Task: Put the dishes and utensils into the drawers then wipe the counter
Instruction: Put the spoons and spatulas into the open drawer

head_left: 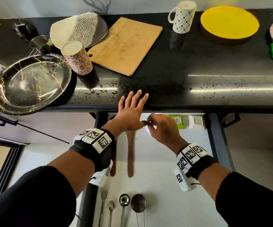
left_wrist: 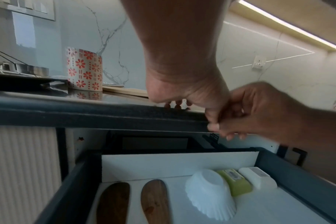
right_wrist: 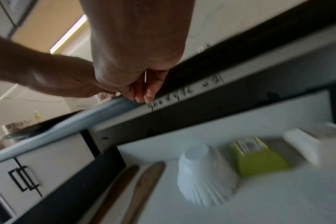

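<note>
My left hand (head_left: 132,104) lies with straight, spread fingers over the front edge of the black counter (head_left: 181,71). My right hand (head_left: 159,127) hovers beside the left thumb with loosely curled fingers that hold nothing, above the open drawer (head_left: 214,136). Under it a white fluted bowl (left_wrist: 209,195) sits upside down on the drawer floor. Two wooden spatulas (left_wrist: 155,201) lie left of the bowl. On the counter stand a red-flowered cup (head_left: 77,58), a steel plate (head_left: 30,82), a wooden cutting board (head_left: 124,45), a patterned mug (head_left: 182,17) and a yellow plate (head_left: 229,22).
A green box (head_left: 177,121) and a white box (head_left: 196,122) sit at the drawer's back. A fork (head_left: 103,197), a spoon (head_left: 111,208) and two ladles (head_left: 138,203) lie near its front. An upturned patterned bowl (head_left: 76,28) and a steel cup (head_left: 40,41) stand at the counter's back left.
</note>
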The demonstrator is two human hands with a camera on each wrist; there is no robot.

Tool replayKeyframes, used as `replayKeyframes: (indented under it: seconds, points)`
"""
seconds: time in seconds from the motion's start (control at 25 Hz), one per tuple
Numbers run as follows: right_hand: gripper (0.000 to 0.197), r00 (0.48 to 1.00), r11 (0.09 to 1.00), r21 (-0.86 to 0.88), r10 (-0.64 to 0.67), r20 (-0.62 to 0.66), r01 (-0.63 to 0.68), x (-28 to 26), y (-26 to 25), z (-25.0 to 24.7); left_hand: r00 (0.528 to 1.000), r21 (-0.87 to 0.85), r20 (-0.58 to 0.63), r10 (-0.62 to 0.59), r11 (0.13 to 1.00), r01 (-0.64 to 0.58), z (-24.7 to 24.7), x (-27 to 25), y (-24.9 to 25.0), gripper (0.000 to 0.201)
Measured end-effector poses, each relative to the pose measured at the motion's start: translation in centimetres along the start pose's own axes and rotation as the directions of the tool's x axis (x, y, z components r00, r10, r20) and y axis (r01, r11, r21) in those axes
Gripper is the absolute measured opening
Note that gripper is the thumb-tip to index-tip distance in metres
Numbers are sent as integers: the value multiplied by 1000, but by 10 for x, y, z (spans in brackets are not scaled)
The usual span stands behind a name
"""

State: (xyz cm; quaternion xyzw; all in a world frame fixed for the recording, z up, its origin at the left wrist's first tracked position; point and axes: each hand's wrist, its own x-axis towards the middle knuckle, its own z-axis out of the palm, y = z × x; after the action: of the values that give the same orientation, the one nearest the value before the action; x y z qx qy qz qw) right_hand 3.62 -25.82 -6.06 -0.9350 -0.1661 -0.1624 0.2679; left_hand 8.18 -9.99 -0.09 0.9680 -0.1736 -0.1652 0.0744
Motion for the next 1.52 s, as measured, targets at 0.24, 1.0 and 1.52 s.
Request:
replayKeyframes:
  seconds: [0.24, 1.0, 1.52]
  points:
    - [3, 999, 1000, 6, 11, -38, -11, 109, -55, -49, 860, -160, -506, -65, 987, -20, -63, -10, -80, 39]
    - [8, 993, 980, -176, 108, 55, -97, 196, 3, -53, 695, -416, -634, -339, 907, 62, -149, 63, -162, 96]
    - [33, 951, 880, -378, 309, 1, -286, 248, 107, -81, 889, -349, -370, -270, 927, 136, -161, 166, -105, 105]
